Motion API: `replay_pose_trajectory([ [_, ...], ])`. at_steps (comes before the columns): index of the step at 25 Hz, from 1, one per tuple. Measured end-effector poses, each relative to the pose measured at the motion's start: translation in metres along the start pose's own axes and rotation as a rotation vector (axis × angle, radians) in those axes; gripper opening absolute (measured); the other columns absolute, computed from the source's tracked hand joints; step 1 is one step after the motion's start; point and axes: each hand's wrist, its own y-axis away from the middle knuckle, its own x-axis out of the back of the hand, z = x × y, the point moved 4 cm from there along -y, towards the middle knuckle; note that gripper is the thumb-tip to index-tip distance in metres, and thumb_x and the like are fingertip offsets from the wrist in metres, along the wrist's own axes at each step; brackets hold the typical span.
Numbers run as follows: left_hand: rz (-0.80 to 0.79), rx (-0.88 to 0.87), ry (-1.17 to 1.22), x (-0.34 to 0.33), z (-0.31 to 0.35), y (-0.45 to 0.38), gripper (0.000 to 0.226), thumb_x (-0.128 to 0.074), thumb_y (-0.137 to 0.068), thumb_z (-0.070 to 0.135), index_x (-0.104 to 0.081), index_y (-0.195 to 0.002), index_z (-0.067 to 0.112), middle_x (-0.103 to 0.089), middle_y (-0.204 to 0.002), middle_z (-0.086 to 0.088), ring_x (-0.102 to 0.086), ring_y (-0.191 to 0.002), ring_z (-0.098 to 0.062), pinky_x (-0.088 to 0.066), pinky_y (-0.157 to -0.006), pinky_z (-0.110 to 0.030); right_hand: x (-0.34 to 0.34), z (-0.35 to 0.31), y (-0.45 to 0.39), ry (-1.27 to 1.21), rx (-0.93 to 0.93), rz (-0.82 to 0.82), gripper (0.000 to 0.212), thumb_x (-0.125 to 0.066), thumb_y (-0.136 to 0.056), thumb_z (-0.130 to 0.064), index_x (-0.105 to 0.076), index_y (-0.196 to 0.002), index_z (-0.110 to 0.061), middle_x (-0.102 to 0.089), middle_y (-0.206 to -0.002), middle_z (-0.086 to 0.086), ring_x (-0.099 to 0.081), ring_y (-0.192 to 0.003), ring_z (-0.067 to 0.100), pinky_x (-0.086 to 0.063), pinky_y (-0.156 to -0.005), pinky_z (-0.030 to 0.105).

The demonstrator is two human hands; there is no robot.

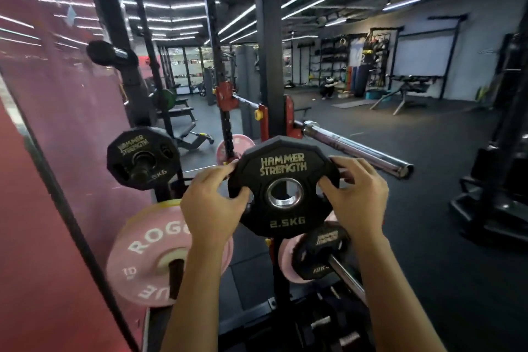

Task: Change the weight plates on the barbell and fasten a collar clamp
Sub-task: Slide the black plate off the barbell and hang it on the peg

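Head view: both hands hold up a black weight plate (283, 186), marked 2.5KG, at frame centre, face toward the camera, steel-ringed hole showing. Left hand (213, 203) at 9 o'clock of the plate, its grip closed on the rim, thumb curled over the front face. Right hand (354, 197) at 3 o'clock, its grip closed the same way, thumb on the face, fingers wrapped behind the edge. Barbell (357, 147) rests on the red rack hooks (290, 120) beyond the plate, at its 1 o'clock; the sleeve is bare steel and its end points to 4 o'clock. Plate and sleeve are apart. Black rack post (267, 43) rises at 12 o'clock. Black 5KG plate (143, 158) sits on a storage peg at 9 o'clock. Pink plate (154, 254) on a lower peg at 7 o'clock. Another small black plate (320, 251) in front of a pink one at 5 o'clock, on a second bar. Dark rubber floor (414, 237) to the right. No collar clamp I can make out
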Motion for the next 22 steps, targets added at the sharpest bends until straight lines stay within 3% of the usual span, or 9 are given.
replay_pose_trajectory([
  [4,-0.096,-0.018,0.109,-0.069,0.026,0.011,0.041,-0.076,-0.063,0.026,-0.075,-0.102,0.018,-0.072,-0.093,0.003,-0.068,-0.078,-0.017,-0.056,-0.065,-0.032,0.044,0.047,-0.008,0.144,-0.076,0.055,0.036,-0.08,-0.069,-0.019,-0.072,-0.103,-0.028,-0.068,-0.098,-0.012,-0.065,-0.078,0.009,-0.057,-0.073,0.043],
  [9,-0.183,-0.063,0.327,-0.154,0.07,0.017,0.04,-0.084,-0.061,0.013,-0.076,-0.101,0.016,-0.071,-0.093,0.007,-0.058,-0.079,0.003,-0.048,-0.073,-0.008,0.092,0.101,-0.027,0.297,-0.103,0.137,0.038,-0.08,-0.066,-0.012,-0.073,-0.101,-0.023,-0.068,-0.093,-0.01,-0.063,-0.076,0.01,-0.054,-0.072,0.035],
  [13,-0.247,-0.068,0.427,-0.229,0.099,0.012,0.04,-0.087,-0.06,0.012,-0.075,-0.098,0.018,-0.07,-0.092,0.01,-0.066,-0.076,-0.006,-0.058,-0.063,-0.03,0.116,0.15,-0.058,0.401,-0.155,0.204,0.041,-0.08,-0.066,-0.009,-0.073,-0.104,-0.021,-0.069,-0.094,-0.006,-0.065,-0.08,0.016,-0.049,-0.074,0.03],
  [18,-0.269,-0.06,0.423,-0.288,0.11,0.006,0.042,-0.089,-0.058,0.012,-0.075,-0.097,0.019,-0.069,-0.091,0.012,-0.065,-0.075,-0.006,-0.055,-0.064,-0.024,0.114,0.197,-0.084,0.447,-0.196,0.209,0.042,-0.081,-0.066,-0.009,-0.073,-0.104,-0.022,-0.07,-0.094,-0.006,-0.067,-0.08,0.019,-0.054,-0.076,0.038],
  [22,-0.253,-0.066,0.345,-0.312,0.111,0.01,0.042,-0.089,-0.058,0.014,-0.075,-0.098,0.019,-0.067,-0.086,0.013,-0.063,-0.071,-0.006,-0.054,-0.057,-0.024,0.106,0.229,-0.098,0.414,-0.202,0.173,0.041,-0.08,-0.068,-0.006,-0.073,-0.105,-0.022,-0.07,-0.095,-0.008,-0.065,-0.075,0.013,-0.054,-0.073,0.036],
])
